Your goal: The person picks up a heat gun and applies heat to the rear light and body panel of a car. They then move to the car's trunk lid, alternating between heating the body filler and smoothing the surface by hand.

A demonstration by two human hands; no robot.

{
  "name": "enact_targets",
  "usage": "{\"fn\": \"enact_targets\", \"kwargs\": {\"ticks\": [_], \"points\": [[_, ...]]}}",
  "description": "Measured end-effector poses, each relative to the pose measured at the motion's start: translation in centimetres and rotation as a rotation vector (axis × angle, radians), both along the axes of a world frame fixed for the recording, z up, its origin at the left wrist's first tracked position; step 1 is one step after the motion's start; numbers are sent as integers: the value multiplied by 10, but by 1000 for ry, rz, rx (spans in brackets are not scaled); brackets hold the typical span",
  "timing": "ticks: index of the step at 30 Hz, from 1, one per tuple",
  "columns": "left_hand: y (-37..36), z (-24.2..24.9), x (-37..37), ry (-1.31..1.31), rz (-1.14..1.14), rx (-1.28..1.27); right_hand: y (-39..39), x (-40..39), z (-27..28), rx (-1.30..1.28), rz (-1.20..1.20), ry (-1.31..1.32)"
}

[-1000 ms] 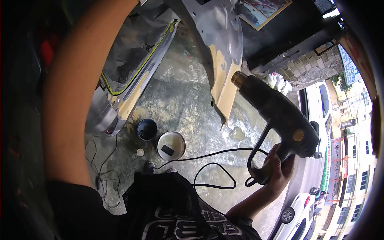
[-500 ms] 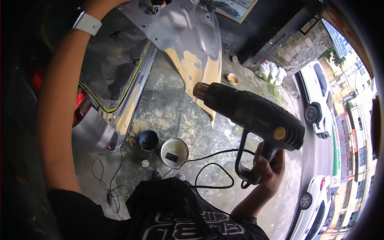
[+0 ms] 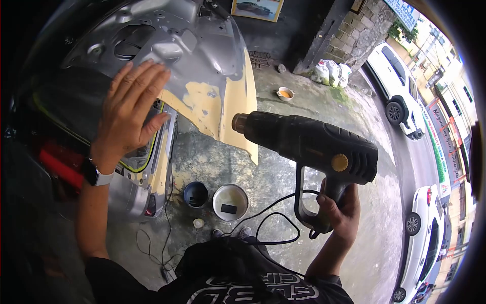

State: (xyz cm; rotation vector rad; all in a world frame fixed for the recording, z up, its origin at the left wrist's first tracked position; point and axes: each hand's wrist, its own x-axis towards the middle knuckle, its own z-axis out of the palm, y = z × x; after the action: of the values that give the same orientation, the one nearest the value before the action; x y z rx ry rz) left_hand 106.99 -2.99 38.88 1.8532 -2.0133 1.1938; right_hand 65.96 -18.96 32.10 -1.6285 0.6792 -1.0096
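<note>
My right hand (image 3: 344,213) is wrapped round the handle of a black heat gun (image 3: 314,147) with a yellow dial. The nozzle points left, in front of the cream-coloured lower corner of a raised grey car trunk lid (image 3: 212,50). Cream filler (image 3: 202,104) covers patches along that lid's edge. My left hand (image 3: 129,109) is open, fingers stretched out, and overlaps the lid's near edge in this view. A smartwatch (image 3: 93,175) sits on my left wrist. The gun's black cord (image 3: 283,215) loops down toward the floor.
On the concrete floor stand a dark bucket (image 3: 196,194), a white basin (image 3: 230,202) with a dark block in it, and a small cup (image 3: 198,223). A bowl (image 3: 285,93) with orange contents is farther off. White sacks (image 3: 331,73) lie by the wall; white cars (image 3: 422,228) stand outside.
My left hand has come down and back from the upper part of the trunk lid, now fully in view. The heat gun has shifted slightly left, still in my right hand. The view has turned.
</note>
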Motion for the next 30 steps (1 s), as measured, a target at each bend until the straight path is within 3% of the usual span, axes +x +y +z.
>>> {"fn": "enact_targets", "kwargs": {"ticks": [4,7,11,13,17,21,22,23,24,25,26,27,28,29,30], "points": [[5,26,22,-19,7,-158,5,16,13,18,54,35],[8,45,40,142,-26,-243,6,29,19,-77,79,8],[8,57,40,202,34,-212,11,44,37,-96,88,5],[6,55,37,86,111,-170,11,50,43,-107,110,-7],[9,52,39,78,76,-179,17,60,55,-128,104,-10],[11,59,31,84,197,-42,27,67,73,10,179,-116],[6,51,74,32,106,5,11,48,63,-185,95,346],[-19,57,39,21,152,14,8,34,71,-111,121,171],[14,50,62,41,193,29,8,62,68,-218,268,12],[14,48,61,69,118,0,13,52,88,-214,206,456],[9,53,48,145,30,-74,3,63,73,-535,164,123],[6,57,36,230,-59,-132,3,56,69,-529,211,19],[6,57,25,295,-129,-152,4,49,73,-448,302,57],[10,57,1,165,-162,-161,14,38,71,-383,337,58],[14,60,-17,35,-174,-172,14,35,60,-519,252,28]]}}
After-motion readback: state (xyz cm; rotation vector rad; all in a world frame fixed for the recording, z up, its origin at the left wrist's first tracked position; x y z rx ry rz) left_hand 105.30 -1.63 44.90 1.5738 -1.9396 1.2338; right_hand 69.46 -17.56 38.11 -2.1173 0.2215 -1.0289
